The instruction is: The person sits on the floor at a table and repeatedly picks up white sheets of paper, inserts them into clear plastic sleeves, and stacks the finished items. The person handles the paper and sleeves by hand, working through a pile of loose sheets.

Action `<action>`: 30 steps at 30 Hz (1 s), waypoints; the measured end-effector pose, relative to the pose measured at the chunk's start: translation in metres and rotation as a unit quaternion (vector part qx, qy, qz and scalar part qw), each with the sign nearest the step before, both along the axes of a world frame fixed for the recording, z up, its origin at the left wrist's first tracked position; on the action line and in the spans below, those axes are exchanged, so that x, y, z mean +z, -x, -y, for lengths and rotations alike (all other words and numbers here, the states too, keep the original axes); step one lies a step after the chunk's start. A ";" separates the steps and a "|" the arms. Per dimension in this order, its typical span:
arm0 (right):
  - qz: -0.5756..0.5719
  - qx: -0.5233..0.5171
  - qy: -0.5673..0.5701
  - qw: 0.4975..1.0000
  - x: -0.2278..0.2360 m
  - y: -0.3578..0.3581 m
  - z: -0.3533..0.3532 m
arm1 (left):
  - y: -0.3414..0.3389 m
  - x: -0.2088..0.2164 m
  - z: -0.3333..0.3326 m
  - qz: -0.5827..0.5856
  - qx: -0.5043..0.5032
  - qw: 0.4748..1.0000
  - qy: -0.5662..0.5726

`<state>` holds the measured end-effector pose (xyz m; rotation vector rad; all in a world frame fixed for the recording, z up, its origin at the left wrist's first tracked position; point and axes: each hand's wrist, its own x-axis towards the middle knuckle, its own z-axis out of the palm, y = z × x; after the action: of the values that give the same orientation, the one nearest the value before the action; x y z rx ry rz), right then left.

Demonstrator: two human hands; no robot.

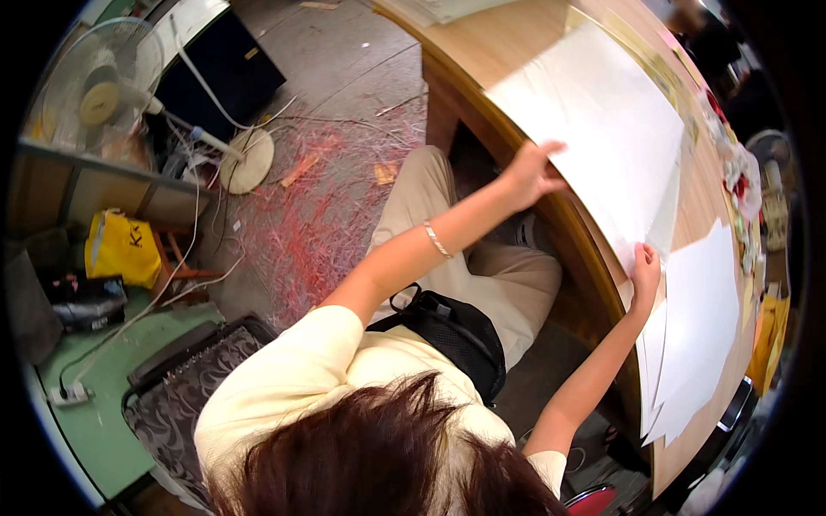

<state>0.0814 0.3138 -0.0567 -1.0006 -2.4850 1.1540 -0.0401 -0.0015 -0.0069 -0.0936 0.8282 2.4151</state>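
Note:
A large white sheet (pixel 602 129) with a glossy look lies on the wooden table to my right. My left hand (pixel 533 176) is at its near edge, the fingers apart and the fingertips touching the sheet. Closer to me along the table, my right hand (pixel 644 273) has its fingers pinched together at the sheet's corner. Beside that hand the corner looks translucent and slightly raised. A stack of white sheets (pixel 701 318) lies just right of my right hand, its edges unevenly fanned. Whatever lies under the large sheet is hidden.
The curved-looking table edge (pixel 594 245) runs past my knees. Shredded strips (pixel 301 215) litter the floor left of me. A standing fan (pixel 99 103), loose cables, a yellow bag (pixel 120 248) and a green low table (pixel 95 430) stand at left. Assorted items line the table's far side.

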 end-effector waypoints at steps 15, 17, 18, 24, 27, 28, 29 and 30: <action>-0.177 -0.009 0.366 0.913 0.023 -0.018 0.054 | 0.011 0.018 -0.011 -0.180 0.016 0.971 0.156; -0.217 -0.038 0.361 0.906 0.025 -0.020 0.055 | 0.021 0.040 0.008 -0.208 -0.002 0.969 0.135; -0.234 -0.052 0.360 0.901 0.024 -0.022 0.055 | 0.029 0.051 0.019 -0.208 -0.011 0.970 0.128; -0.323 -0.048 0.218 0.920 -0.003 -0.026 0.062 | 0.071 0.129 0.099 -0.244 0.039 0.969 0.025; -0.299 -0.037 0.053 0.952 -0.014 -0.020 0.085 | 0.103 0.162 0.132 -0.282 0.110 0.950 0.078; -0.283 -0.035 -0.006 0.958 -0.013 -0.020 0.092 | 0.113 0.177 0.136 -0.275 0.145 0.945 0.098; -0.301 -0.074 0.012 0.951 -0.008 -0.019 0.095 | 0.127 0.190 0.140 -0.268 0.179 0.939 0.118; -0.305 -0.094 0.022 0.947 -0.005 -0.021 0.094 | 0.163 0.191 0.150 -0.291 0.157 0.939 0.099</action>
<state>0.1024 0.2198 -0.0621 -0.7234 -1.8452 1.2281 -0.2030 -0.1514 0.1838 0.4703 1.4120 2.6858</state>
